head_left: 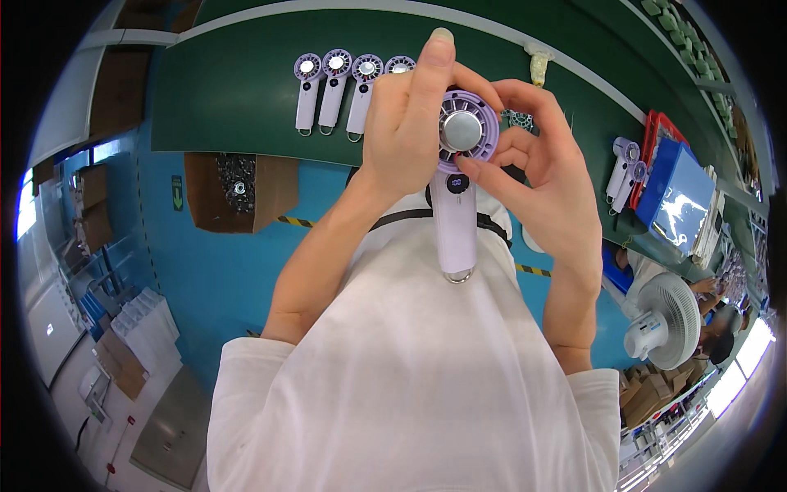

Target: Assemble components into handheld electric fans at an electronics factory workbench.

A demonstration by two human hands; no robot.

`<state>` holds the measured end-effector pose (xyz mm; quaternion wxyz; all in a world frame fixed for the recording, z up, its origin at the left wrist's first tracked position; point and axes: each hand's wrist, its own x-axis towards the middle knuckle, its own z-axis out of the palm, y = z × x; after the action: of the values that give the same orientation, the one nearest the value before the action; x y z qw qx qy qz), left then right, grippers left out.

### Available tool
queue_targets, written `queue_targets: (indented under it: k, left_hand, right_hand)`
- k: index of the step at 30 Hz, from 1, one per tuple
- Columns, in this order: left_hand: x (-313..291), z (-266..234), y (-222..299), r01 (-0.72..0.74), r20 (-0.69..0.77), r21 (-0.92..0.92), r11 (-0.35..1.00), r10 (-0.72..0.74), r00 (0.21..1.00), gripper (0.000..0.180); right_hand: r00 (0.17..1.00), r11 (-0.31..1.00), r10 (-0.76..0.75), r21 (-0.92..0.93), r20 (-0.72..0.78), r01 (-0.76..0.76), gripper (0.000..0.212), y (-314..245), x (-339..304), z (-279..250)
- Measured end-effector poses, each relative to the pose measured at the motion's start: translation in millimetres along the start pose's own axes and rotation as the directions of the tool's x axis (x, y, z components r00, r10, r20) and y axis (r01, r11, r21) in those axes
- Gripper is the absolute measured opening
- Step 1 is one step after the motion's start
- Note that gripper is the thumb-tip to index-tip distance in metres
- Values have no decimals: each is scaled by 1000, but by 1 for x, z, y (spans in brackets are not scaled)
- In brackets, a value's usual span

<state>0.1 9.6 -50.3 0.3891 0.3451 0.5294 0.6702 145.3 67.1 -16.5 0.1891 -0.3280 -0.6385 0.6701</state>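
A lilac handheld fan (456, 221) hangs between my two hands, its round head up and its handle pointing down toward my shirt. A silver disc sits in the middle of the head, and a small dark display shows on the neck. My left hand (407, 123) grips the head from the left, thumb raised. My right hand (545, 156) holds the head's right rim, with the thumb at its lower edge and the fingers curled. To the left on the green table lie several similar fans (334, 86) in a row; my left hand partly covers the last one.
The green table (221, 98) runs across the front. Below its left part stands a cardboard box (279, 189) with dark parts inside. At the right are more lilac fans (623, 168), a red tray (656, 131) and a blue bin (676, 189). Beyond stands a white floor fan (668, 320), near other people.
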Motion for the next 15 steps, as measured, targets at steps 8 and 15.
queue_targets:
  k: [8, 15]
  left_hand:
    - [-1, -4, 2, 29, 72, 174, 984, -42, 996, 83]
    - [-4, -9, -3, 92, 108, 100, 991, -103, 989, 97]
  right_hand:
    - [1000, 1000, -4, -1, -8, 4, 57, 1, 0, -1]
    - [1000, 999, -14, -33, -4, 14, 57, 0, 0, 1]
